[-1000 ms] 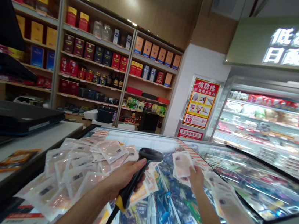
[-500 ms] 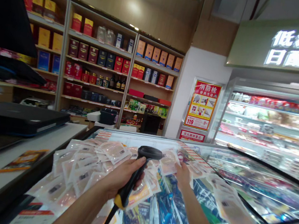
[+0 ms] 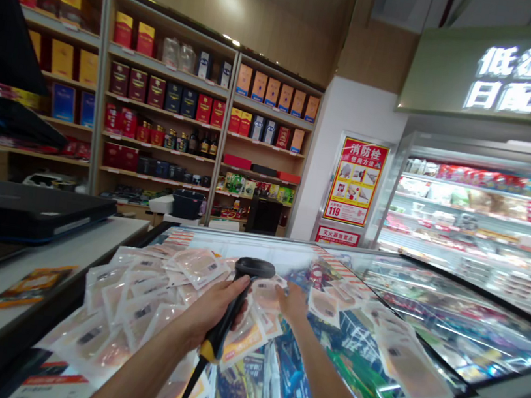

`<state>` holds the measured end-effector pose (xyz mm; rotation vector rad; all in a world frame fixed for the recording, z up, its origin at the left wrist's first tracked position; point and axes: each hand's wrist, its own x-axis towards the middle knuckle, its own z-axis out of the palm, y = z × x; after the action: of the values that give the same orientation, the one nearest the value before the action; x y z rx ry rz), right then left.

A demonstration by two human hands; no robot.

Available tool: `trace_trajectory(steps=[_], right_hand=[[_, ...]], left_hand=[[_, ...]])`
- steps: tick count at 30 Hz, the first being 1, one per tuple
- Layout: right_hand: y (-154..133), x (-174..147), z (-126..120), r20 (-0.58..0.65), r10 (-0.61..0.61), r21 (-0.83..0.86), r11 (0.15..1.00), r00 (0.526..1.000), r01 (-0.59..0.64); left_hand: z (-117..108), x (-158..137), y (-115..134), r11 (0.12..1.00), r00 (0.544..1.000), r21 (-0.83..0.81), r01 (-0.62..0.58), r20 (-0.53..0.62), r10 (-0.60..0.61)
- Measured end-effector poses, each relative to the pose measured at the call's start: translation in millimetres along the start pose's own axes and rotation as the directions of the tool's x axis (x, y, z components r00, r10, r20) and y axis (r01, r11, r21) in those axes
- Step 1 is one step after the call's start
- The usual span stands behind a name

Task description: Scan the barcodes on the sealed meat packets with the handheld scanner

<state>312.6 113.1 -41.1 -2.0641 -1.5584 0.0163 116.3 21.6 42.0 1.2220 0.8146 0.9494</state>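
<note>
A black handheld barcode scanner (image 3: 230, 306) with a yellow-trimmed handle end is gripped in my left hand (image 3: 215, 310). Its head is uppermost and its cable hangs down toward me. Just right of the scanner, my right hand (image 3: 293, 303) has its fingertips at the edge of a clear flat packet (image 3: 266, 293) with pale contents. Part of that packet is hidden behind the scanner and my fingers. Many similar packets (image 3: 137, 303) lie in an overlapping heap to the left. Another single packet (image 3: 325, 305) rests right of my right hand.
The packets lie on a glass-topped freezer (image 3: 291, 387) with colourful bags inside. More packets (image 3: 413, 365) lie overlapped on the right. A counter (image 3: 105, 246) at left bears an orange packet (image 3: 31, 284) and a black device (image 3: 41, 207). Shelves of boxes stand behind.
My right hand has moved left, toward the scanner, and the packet at its fingertips has shifted left with it. My left hand still holds the scanner. The view has turned slightly right.
</note>
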Motion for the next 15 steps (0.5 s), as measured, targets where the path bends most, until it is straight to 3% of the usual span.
trace_trajectory(steps=[3, 8, 11, 15], right_hand=[[24.7, 4.6, -12.3, -0.061, 0.140, -0.058, 0.988, 0.988, -0.143], [77.0, 7.2, -26.5, -0.106, 0.398, -0.123, 0.904, 0.911, -0.409], [94.1, 5.6, -25.9, -0.094, 0.400, -0.136, 0.902, 0.912, -0.410], [102.2, 8.9, -22.3, -0.108, 0.310, -0.092, 0.943, 0.945, -0.320]], left_hand=[[0.7, 4.9, -4.0, 1.000, 1.000, 0.012, -0.014, -0.002, 0.014], [0.7, 12.7, -11.9, 0.999, 0.999, 0.018, -0.039, 0.011, 0.038], [1.2, 18.1, -17.2, 0.999, 0.999, 0.001, -0.041, 0.026, 0.041], [4.3, 24.4, -23.9, 0.999, 0.999, 0.002, -0.039, 0.031, 0.039]])
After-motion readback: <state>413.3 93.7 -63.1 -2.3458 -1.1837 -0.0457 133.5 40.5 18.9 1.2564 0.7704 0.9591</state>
